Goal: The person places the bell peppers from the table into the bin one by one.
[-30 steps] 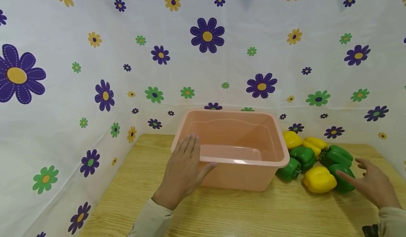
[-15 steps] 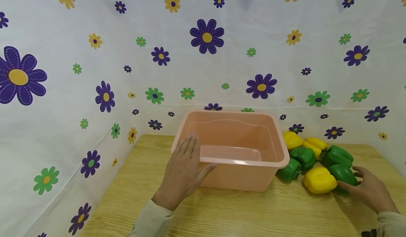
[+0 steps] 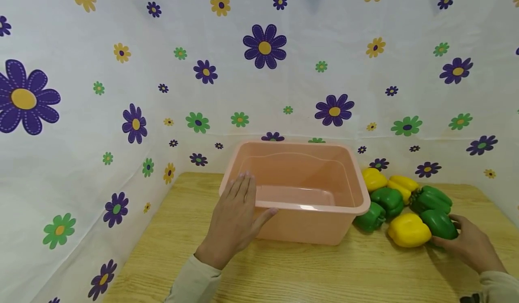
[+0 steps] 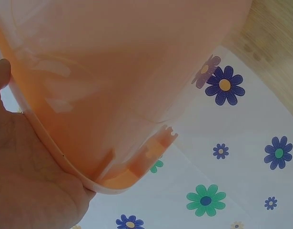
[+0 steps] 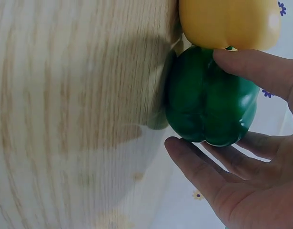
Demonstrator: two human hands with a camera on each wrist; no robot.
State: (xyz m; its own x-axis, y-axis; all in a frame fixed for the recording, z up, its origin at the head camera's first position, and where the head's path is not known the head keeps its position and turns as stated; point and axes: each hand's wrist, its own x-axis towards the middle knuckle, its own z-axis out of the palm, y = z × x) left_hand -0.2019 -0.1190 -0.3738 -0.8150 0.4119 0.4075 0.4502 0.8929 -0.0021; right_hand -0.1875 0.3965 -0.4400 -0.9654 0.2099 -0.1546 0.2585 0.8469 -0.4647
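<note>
My left hand (image 3: pixel 233 219) rests on the near left rim of a pink plastic tub (image 3: pixel 300 226), fingers straight and thumb along the front edge. In the left wrist view the palm lies against the tub's rim (image 4: pixel 60 162). My right hand (image 3: pixel 470 246) grips a green bell pepper (image 3: pixel 439 224) at the right end of a group of peppers. The right wrist view has the thumb on one side of this green bell pepper (image 5: pixel 208 100) and the fingers curled at its opposite side. A yellow bell pepper (image 3: pixel 409 230) lies right beside it.
More peppers lie to the tub's right: green ones (image 3: pixel 388 201) and yellow ones (image 3: pixel 374 179), close together. The tub's visible inside is bare. A flower-printed white cloth (image 3: pixel 263 91) hangs behind and to the left of the wooden table (image 3: pixel 308 276).
My right hand has moved slightly left onto the green bell pepper and its fingers have closed round it. The pepper has shifted and tilted a little. The left hand stays on the rim.
</note>
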